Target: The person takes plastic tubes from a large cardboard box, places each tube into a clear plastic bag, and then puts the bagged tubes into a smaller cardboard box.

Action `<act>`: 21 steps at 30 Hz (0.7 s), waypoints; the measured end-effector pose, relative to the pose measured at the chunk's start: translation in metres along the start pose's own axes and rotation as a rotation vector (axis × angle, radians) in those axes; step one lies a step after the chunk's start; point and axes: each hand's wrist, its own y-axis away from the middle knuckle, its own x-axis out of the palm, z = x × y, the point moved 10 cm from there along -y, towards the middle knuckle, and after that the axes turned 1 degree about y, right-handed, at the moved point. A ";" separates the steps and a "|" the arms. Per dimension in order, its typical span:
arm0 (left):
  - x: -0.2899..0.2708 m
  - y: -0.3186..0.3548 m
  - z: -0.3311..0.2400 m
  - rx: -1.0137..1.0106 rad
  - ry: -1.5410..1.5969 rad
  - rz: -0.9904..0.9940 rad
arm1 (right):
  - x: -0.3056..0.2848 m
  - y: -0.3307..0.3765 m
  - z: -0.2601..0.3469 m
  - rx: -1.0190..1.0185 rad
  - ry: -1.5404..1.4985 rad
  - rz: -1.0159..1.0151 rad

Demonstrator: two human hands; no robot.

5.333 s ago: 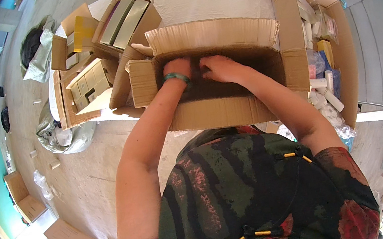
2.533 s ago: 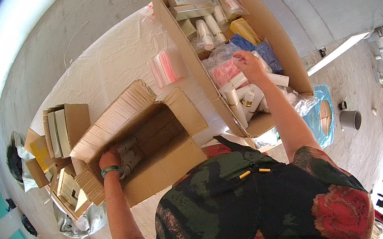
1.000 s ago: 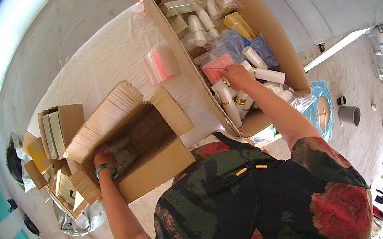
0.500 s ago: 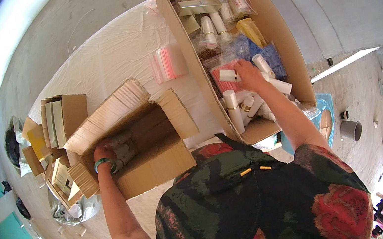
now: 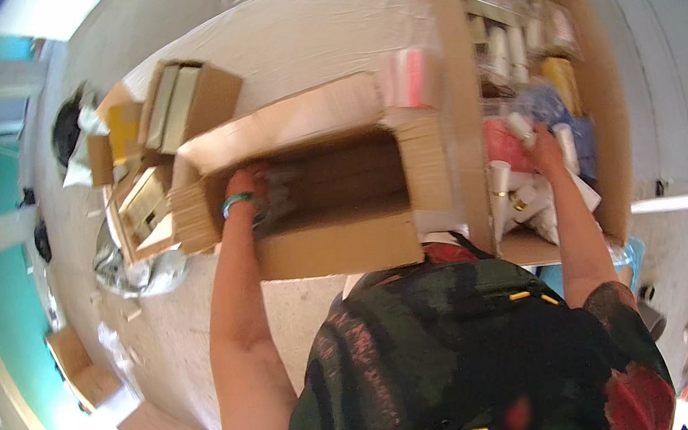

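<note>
My left hand (image 5: 248,187), with a bracelet at the wrist, reaches into the left end of an open cardboard box (image 5: 340,248) in front of me. Pale bottles (image 5: 279,191) lie beside it in the shadow; its fingers are too dark and blurred to make out. My right hand (image 5: 545,152) is inside the long carton (image 5: 463,115) on the right, its fingers closed round a small white bottle (image 5: 518,126). Under that bottle lies a pink packet (image 5: 502,147). A white bottle with a gold band (image 5: 522,199) and a taller white bottle (image 5: 500,188) lie nearer me.
Pink-edged plastic bags (image 5: 408,79) lie on the white-covered table (image 5: 289,39) between the boxes. Smaller cartons (image 5: 209,101) stand at the left, one holding a yellow item (image 5: 122,131). Blue plastic (image 5: 542,104) and a yellow packet (image 5: 560,82) fill the long carton's middle.
The view has turned and shifted, so both boxes sit straighter and farther right. My right hand still grips the small white bottle, now tilted differently. My left hand stays inside the open box.
</note>
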 end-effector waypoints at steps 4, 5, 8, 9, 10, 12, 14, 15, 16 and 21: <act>-0.016 0.021 -0.010 0.193 0.041 -0.167 | -0.016 -0.004 -0.008 -0.035 -0.031 -0.073; -0.014 0.022 -0.005 0.159 0.087 -0.120 | -0.015 -0.005 -0.009 -0.035 -0.051 -0.072; -0.012 0.022 -0.012 0.127 0.216 -0.007 | -0.024 0.000 -0.025 0.030 -0.085 -0.094; -0.011 0.021 -0.012 0.133 0.243 0.002 | -0.029 0.002 -0.024 0.055 -0.093 -0.103; -0.005 0.016 -0.010 0.136 0.285 0.026 | -0.040 0.005 -0.020 0.033 -0.105 -0.153; 0.010 0.004 0.005 0.129 0.389 0.086 | -0.064 0.013 -0.004 -0.015 -0.132 -0.250; 0.017 -0.003 0.012 0.131 0.439 0.113 | -0.098 0.032 0.030 -0.006 -0.290 -0.299; 0.015 -0.004 0.007 0.144 0.435 0.104 | -0.112 0.039 0.039 -0.022 -0.333 -0.355; 0.013 -0.004 0.006 0.150 0.429 0.096 | -0.126 0.047 0.053 -0.041 -0.378 -0.405; 0.025 0.000 0.002 0.103 0.636 0.312 | -0.188 0.093 0.138 -0.122 -0.588 -0.462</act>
